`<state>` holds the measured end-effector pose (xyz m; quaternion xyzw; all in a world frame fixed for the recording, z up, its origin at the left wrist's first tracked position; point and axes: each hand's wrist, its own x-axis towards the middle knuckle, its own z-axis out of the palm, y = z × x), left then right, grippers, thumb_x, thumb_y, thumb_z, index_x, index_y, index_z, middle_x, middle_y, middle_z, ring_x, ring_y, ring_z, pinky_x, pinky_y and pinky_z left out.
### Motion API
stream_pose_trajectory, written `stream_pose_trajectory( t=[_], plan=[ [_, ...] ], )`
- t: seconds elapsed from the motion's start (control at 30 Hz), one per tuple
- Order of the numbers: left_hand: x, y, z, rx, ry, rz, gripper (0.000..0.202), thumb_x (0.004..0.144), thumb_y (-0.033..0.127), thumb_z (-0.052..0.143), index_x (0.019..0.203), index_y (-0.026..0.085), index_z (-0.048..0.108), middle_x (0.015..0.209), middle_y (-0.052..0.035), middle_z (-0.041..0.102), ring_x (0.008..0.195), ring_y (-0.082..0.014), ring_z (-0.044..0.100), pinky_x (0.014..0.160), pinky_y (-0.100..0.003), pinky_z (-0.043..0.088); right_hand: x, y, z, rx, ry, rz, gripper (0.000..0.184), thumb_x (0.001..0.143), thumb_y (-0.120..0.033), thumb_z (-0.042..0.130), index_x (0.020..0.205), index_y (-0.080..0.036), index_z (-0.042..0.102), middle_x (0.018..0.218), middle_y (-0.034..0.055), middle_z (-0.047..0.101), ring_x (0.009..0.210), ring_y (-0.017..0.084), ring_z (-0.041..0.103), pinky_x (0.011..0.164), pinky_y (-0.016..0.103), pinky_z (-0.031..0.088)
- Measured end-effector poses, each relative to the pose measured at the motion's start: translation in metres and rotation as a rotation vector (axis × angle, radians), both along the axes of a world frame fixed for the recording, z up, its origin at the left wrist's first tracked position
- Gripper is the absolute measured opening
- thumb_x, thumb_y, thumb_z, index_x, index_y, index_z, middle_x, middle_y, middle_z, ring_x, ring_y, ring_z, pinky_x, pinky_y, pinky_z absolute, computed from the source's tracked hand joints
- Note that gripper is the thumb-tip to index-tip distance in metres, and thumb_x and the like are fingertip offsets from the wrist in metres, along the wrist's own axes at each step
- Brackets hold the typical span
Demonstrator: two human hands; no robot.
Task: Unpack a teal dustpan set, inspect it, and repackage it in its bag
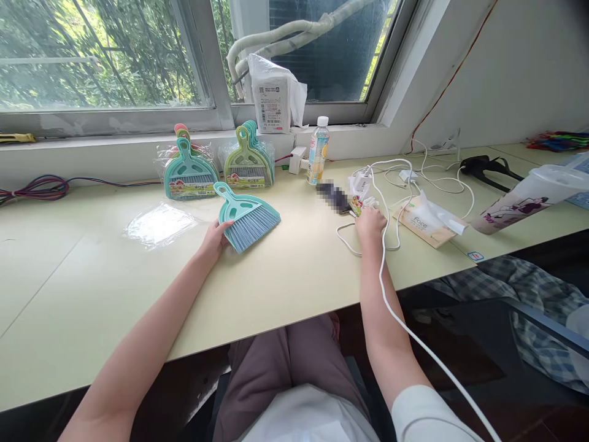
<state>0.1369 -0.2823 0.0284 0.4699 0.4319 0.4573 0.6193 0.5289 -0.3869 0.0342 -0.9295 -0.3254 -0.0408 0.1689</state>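
Note:
My left hand (216,240) grips the lower left edge of a teal dustpan (239,207) with a grey-blue brush (254,228) set in it, tilted just above the desk. To its left lies a flat clear plastic bag (161,224). Over on the right, my right hand (370,224) is closed, with a small colourful label (356,205) showing at its fingers. Beside that hand are a blurred dark object (334,197), a white charger (361,180) and white cable. The right fingertips are mostly hidden.
Bagged teal dustpan sets (191,175) and green ones (248,162) stand against the wall. A drink bottle (318,153), a tissue pack (427,222) and a large plastic cup (529,199) are farther right. A white cable (405,325) hangs across my right forearm.

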Motion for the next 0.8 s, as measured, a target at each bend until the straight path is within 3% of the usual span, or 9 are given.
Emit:
stream_pose_trajectory(
  t=[0.3, 0.57, 0.7, 0.8],
  plan=[
    [0.001, 0.001, -0.002, 0.0, -0.013, -0.012, 0.034, 0.072, 0.025, 0.067, 0.103, 0.015, 0.061, 0.091, -0.0058, 0.068, 0.078, -0.0179, 0.066, 0.063, -0.026, 0.057, -0.002, -0.002, 0.011, -0.036, -0.04, 0.013, 0.021, 0.082, -0.009, 0.06, 0.1, 0.0, 0.066, 0.097, 0.028, 0.063, 0.098, 0.036, 0.063, 0.081, 0.044, 0.05],
    [0.001, -0.001, 0.0, 0.005, 0.015, -0.016, 0.03, 0.073, 0.027, 0.068, 0.1, 0.015, 0.061, 0.095, -0.0067, 0.068, 0.082, -0.0193, 0.067, 0.061, -0.024, 0.056, -0.001, -0.002, 0.009, 0.01, 0.054, -0.04, 0.035, 0.081, -0.032, 0.068, 0.106, -0.007, 0.065, 0.107, 0.024, 0.062, 0.106, 0.036, 0.059, 0.086, 0.047, 0.049],
    [0.001, -0.001, 0.0, 0.017, 0.017, -0.017, 0.029, 0.073, 0.026, 0.067, 0.1, 0.015, 0.062, 0.094, -0.0063, 0.068, 0.082, -0.0188, 0.067, 0.063, -0.025, 0.057, 0.003, 0.0, 0.002, 0.005, 0.068, -0.001, 0.036, 0.079, -0.022, 0.069, 0.109, -0.004, 0.062, 0.113, 0.0255, 0.059, 0.112, 0.036, 0.054, 0.088, 0.046, 0.047],
    [0.002, -0.001, 0.0, 0.013, 0.01, -0.013, 0.029, 0.073, 0.024, 0.067, 0.1, 0.015, 0.061, 0.093, -0.0063, 0.068, 0.082, -0.0184, 0.066, 0.064, -0.025, 0.057, 0.01, 0.0, -0.006, 0.086, 0.094, 0.082, 0.031, 0.08, -0.015, 0.063, 0.108, -0.002, 0.061, 0.113, 0.0266, 0.056, 0.108, 0.036, 0.055, 0.087, 0.047, 0.046]
  ],
)
